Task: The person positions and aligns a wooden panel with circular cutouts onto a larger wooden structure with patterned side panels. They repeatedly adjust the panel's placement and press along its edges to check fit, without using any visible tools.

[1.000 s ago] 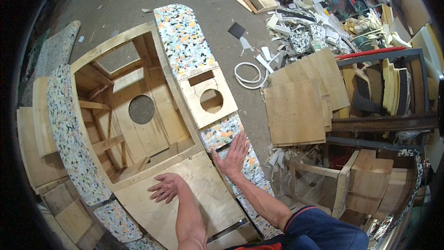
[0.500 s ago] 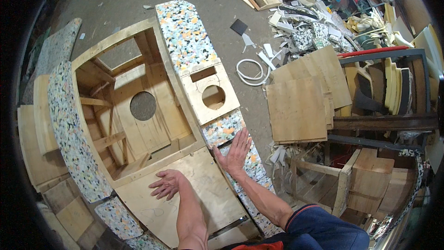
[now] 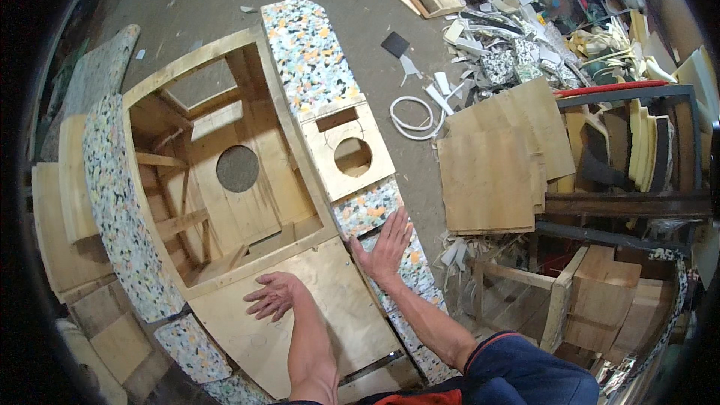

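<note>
Head view: wooden frame (image 3: 259, 263), left of centre.
Speckled foam (image 3: 369, 208): strip along the frame's right side.
Right hand (image 3: 385, 246): fingers spread, laid over the foam.
Left hand (image 3: 274, 296): fingers spread over plywood panel (image 3: 324, 313); contact unclear.

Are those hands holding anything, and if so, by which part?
Nothing is held: the left hand is open over the plywood panel, and the right hand appears to rest open on the speckled padding.
</note>
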`<state>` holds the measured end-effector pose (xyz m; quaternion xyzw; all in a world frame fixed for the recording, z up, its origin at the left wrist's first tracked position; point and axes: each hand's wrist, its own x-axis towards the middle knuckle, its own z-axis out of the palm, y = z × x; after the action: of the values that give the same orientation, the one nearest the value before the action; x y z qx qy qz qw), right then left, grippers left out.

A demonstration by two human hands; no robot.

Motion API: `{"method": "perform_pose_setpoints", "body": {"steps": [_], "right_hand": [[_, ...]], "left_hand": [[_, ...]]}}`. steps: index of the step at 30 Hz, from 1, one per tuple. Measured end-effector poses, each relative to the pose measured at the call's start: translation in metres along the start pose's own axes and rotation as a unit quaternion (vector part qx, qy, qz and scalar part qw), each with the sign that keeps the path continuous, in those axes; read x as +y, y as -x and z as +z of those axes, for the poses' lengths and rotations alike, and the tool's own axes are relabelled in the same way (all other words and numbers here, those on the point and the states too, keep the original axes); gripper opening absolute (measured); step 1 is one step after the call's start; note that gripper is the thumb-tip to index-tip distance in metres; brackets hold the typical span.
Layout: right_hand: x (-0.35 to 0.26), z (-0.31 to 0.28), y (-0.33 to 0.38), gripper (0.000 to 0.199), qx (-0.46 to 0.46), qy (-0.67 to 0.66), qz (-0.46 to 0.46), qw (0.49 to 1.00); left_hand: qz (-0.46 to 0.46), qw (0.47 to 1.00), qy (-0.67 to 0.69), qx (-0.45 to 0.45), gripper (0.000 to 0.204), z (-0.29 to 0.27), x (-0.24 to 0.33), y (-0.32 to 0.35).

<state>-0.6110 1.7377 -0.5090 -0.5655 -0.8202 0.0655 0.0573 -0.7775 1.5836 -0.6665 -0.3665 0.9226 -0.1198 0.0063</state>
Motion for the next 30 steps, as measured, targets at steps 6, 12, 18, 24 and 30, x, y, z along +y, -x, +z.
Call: {"method": "perform_pose_setpoints", "body": {"steps": [6,12,18,24,30], "right_hand": [[-0.001,0.001,0.001,0.12,0.011,-0.01,-0.01,1.0],[-0.001,0.002,0.0,0.121,0.006,-0.023,-0.002,1.0],[-0.004,0.0,0.0,0.123,-0.001,-0.014,0.008,1.0],[-0.004,0.0,-0.001,0.12,0.006,-0.01,-0.007,1.0],[-0.004,0.004,0.001,0.12,0.012,-0.008,-0.005,1.0]], "left_hand": [[0.018,0.999,0.037,0.015,0.078,-0.017,-0.004,0.0],[0.018,0.998,0.047,-0.046,0.078,-0.05,0.004,0.004],[0.012,0.997,0.051,-0.053,0.079,-0.057,0.004,0.003],[0.019,0.996,0.058,-0.059,0.079,-0.056,0.003,0.004],[0.016,0.997,0.049,-0.065,0.079,-0.057,0.003,0.002]]}}
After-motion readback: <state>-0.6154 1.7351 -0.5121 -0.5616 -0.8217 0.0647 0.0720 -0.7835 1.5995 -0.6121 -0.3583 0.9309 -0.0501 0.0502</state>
